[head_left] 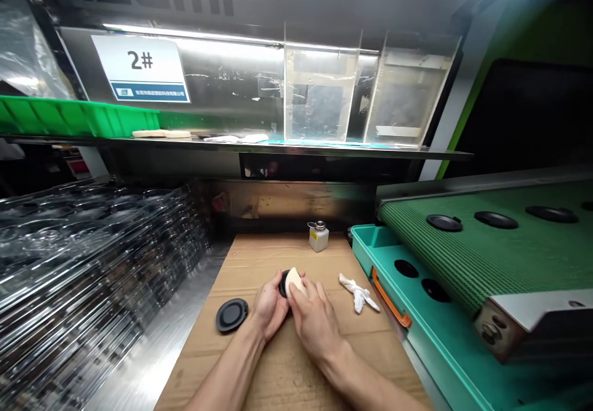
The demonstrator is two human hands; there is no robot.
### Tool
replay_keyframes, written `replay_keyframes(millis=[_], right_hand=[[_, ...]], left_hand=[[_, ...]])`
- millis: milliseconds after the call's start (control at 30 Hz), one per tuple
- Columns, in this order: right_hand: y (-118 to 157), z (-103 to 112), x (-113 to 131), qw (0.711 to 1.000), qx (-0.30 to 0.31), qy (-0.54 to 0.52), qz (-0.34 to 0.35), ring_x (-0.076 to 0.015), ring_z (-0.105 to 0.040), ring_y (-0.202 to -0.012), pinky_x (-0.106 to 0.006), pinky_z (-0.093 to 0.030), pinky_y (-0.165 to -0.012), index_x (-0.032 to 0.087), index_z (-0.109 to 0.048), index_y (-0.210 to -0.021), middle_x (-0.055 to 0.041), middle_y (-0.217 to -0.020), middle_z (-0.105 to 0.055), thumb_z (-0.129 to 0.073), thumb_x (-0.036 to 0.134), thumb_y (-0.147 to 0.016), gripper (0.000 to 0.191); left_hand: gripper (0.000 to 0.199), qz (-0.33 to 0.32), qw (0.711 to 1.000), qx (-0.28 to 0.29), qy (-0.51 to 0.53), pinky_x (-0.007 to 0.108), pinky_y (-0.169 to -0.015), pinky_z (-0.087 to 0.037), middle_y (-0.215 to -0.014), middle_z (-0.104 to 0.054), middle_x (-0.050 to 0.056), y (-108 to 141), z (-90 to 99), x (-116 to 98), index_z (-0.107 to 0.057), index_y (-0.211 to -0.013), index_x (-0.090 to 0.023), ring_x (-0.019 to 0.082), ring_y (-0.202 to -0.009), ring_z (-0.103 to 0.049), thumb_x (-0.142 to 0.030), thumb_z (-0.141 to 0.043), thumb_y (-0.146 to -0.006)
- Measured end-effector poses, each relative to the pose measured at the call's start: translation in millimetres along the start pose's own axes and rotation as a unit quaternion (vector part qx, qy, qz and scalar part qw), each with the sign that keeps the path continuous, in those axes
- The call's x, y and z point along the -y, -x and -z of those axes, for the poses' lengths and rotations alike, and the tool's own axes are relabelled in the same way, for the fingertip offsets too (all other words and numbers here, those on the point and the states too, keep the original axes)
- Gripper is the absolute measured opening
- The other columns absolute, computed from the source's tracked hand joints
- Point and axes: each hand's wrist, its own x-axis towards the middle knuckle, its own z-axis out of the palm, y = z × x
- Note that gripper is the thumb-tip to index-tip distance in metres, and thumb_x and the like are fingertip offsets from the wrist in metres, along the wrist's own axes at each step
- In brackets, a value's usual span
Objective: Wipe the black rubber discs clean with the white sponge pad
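Observation:
My left hand point(270, 305) is closed around a round black plastic lid point(282, 283), tilted up above the cardboard point(250, 253). In my right hand point(317, 318) is a cream-coloured sponge pad point(295, 280), pressed against the face of that lid and covering much of it. To the left of my hands, a second black lid point(231, 315) lies flat on the cardboard. A crumpled white cloth point(358, 292) rests to the right of my right hand. Beyond my hands stands a small whitish bottle point(319, 237) with a metal top and a yellow label.
Stacked clear plastic trays point(92, 262) fill the left side. At right, a green conveyor belt point(504, 250) carries several black lids above a teal bin point(467, 343) with an orange handle point(389, 300). A metal shelf point(296, 148) crosses the back, holding a green crate point(78, 117).

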Motion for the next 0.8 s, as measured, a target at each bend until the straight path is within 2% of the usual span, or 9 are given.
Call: replay_keyframes(millis=[100, 200, 300, 367, 500, 633, 733, 800], right_hand=[[-6.2, -2.1, -11.6, 0.999, -0.005, -0.04, -0.027, -0.0261, -0.052, -0.106, -0.037, -0.045, -0.087, 0.023, -0.06, -0.123, -0.0115, -0.119, -0.059, -0.041, 0.026, -0.095, 0.034], [-16.4, -0.5, -32.1, 0.987, -0.017, -0.148, -0.055, -0.0239, -0.055, -0.106, -0.036, -0.043, -0.092, 0.02, -0.06, -0.121, -0.0101, -0.114, -0.062, -0.049, 0.03, -0.091, 0.033], [-20.9, 6.9, -49.7, 0.959, -0.004, -0.264, -0.104, -0.0221, -0.06, -0.101, -0.033, -0.046, -0.088, 0.02, -0.053, -0.129, -0.008, -0.112, -0.064, -0.062, 0.036, -0.082, 0.05], [-21.0, 14.9, -55.9, 0.946, 0.017, -0.298, -0.13, -0.0212, -0.062, -0.094, -0.032, -0.048, -0.083, 0.021, -0.052, -0.13, -0.006, -0.106, -0.067, -0.066, 0.038, -0.078, 0.056], [-20.1, 28.6, -55.7, 0.935, 0.036, -0.33, -0.121, -0.0189, -0.063, -0.088, -0.029, -0.048, -0.078, 0.022, -0.06, -0.12, -0.0034, -0.099, -0.07, -0.058, 0.037, -0.082, 0.041], [-17.6, 25.2, -45.9, 0.913, 0.111, -0.369, -0.136, -0.0165, -0.063, -0.072, -0.025, -0.047, -0.063, 0.018, -0.067, -0.106, -0.0031, -0.084, -0.071, -0.054, 0.039, -0.084, 0.034], [-14.4, 18.2, -37.0, 0.907, 0.102, -0.381, -0.149, -0.0158, -0.062, -0.07, -0.023, -0.046, -0.061, 0.016, -0.069, -0.098, -0.0027, -0.081, -0.07, -0.053, 0.038, -0.083, 0.03], [-12.7, 16.6, -33.4, 0.901, 0.101, -0.404, -0.124, -0.0159, -0.063, -0.074, -0.023, -0.046, -0.063, 0.017, -0.069, -0.096, -0.0027, -0.085, -0.071, -0.052, 0.035, -0.084, 0.028]], left_hand=[[0.028, -0.003, 1.0, 0.006, -0.01, 0.041, -0.095, -0.05, -0.109, -0.068, 0.018, 1.4, 3.8, -2.2, -0.063, -0.106, -0.007, 0.026, -0.107, -0.063, -0.026, -0.047, -0.093], [0.026, 0.013, 1.0, 0.016, -0.02, 0.045, -0.095, -0.05, -0.111, -0.067, 0.017, 1.5, 5.4, -1.1, -0.063, -0.105, -0.008, 0.027, -0.107, -0.062, -0.026, -0.049, -0.092], [0.026, 0.033, 0.999, 0.028, -0.026, 0.046, -0.093, -0.051, -0.109, -0.068, 0.019, 0.3, 4.7, 0.9, -0.063, -0.102, -0.007, 0.028, -0.104, -0.063, -0.027, -0.05, -0.092], [0.026, 0.032, 0.999, 0.027, -0.026, 0.047, -0.092, -0.051, -0.108, -0.068, 0.019, -1.1, 3.8, 1.5, -0.063, -0.101, -0.007, 0.028, -0.102, -0.064, -0.027, -0.05, -0.092], [0.027, 0.001, 1.0, -0.005, -0.023, 0.045, -0.09, -0.052, -0.109, -0.067, 0.019, -3.4, 2.7, 0.4, -0.062, -0.101, -0.007, 0.028, -0.099, -0.065, -0.027, -0.047, -0.093], [0.028, -0.014, 0.999, -0.022, -0.038, 0.042, -0.089, -0.052, -0.109, -0.067, 0.017, -0.8, -1.0, 1.7, -0.061, -0.109, -0.009, 0.026, -0.099, -0.065, -0.027, -0.047, -0.093], [0.027, -0.018, 0.998, -0.005, -0.062, 0.04, -0.09, -0.051, -0.108, -0.068, 0.015, 3.5, -5.2, 5.5, -0.062, -0.112, -0.011, 0.025, -0.101, -0.064, -0.026, -0.053, -0.091], [0.027, -0.017, 0.998, 0.002, -0.061, 0.038, -0.09, -0.051, -0.106, -0.069, 0.014, 5.7, -6.3, 7.0, -0.063, -0.11, -0.011, 0.025, -0.101, -0.065, -0.025, -0.056, -0.089]])
